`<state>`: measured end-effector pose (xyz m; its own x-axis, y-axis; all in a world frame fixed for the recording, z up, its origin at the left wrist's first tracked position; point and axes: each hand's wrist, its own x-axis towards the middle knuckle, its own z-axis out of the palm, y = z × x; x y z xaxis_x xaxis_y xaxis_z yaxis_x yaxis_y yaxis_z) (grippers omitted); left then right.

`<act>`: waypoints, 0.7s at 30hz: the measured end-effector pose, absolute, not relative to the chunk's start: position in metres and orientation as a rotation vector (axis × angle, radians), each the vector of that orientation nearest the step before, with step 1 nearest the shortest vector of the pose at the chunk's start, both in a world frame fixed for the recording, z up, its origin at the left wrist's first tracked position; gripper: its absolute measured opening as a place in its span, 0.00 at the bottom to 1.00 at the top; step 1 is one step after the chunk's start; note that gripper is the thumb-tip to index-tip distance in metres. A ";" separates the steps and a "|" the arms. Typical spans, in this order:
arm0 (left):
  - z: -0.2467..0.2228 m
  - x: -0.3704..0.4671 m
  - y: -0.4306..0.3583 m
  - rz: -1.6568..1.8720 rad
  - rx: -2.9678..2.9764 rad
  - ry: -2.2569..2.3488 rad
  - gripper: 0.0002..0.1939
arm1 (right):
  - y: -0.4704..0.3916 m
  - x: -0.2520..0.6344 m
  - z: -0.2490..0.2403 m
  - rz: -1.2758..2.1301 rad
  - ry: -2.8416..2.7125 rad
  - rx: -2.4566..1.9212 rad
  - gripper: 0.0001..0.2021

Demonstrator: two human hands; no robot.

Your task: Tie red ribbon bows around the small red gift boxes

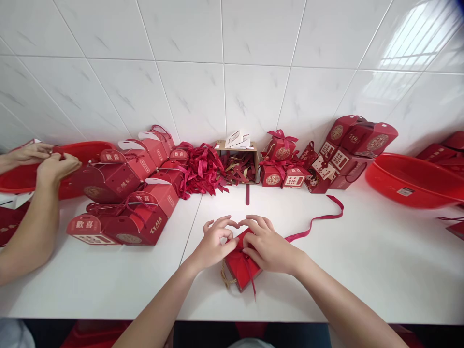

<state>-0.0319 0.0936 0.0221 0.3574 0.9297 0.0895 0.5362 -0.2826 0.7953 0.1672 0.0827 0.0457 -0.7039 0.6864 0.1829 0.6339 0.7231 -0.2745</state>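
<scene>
A small red gift box lies tilted on the table in front of me, with a twisted gold cord at its left corner. Dark red ribbon crosses the box top; one end hangs over the near side and a long tail trails right across the table. At the box's left edge, my left hand is closed, thumb and index finger pinched at the ribbon. My right hand rests over the box's right side, its fingers curled onto the ribbon. The fingers partly hide the place where the ribbon crosses.
Stacked red gift boxes stand left, beside a heap of ribbons. An open cardboard box holds strips, with more boxes and a red basin to its right. A co-worker's hands work above another basin.
</scene>
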 end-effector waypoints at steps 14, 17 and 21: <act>0.025 -0.032 0.086 0.817 1.925 1.268 0.07 | 0.088 0.174 0.037 0.443 -2.409 -1.056 0.05; 0.019 -0.036 0.068 1.062 1.580 1.280 0.19 | 0.134 0.201 0.037 0.475 -1.912 -1.233 0.15; -0.010 -0.049 0.028 1.322 1.341 1.592 0.29 | 0.234 0.243 0.051 0.324 -1.495 -1.527 0.28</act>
<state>-0.0486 0.0282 -0.0100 -0.2537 0.9603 0.1156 0.2901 -0.0385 0.9562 0.2431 0.2343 0.0513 0.2206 0.8851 0.4097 0.6365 0.1877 -0.7481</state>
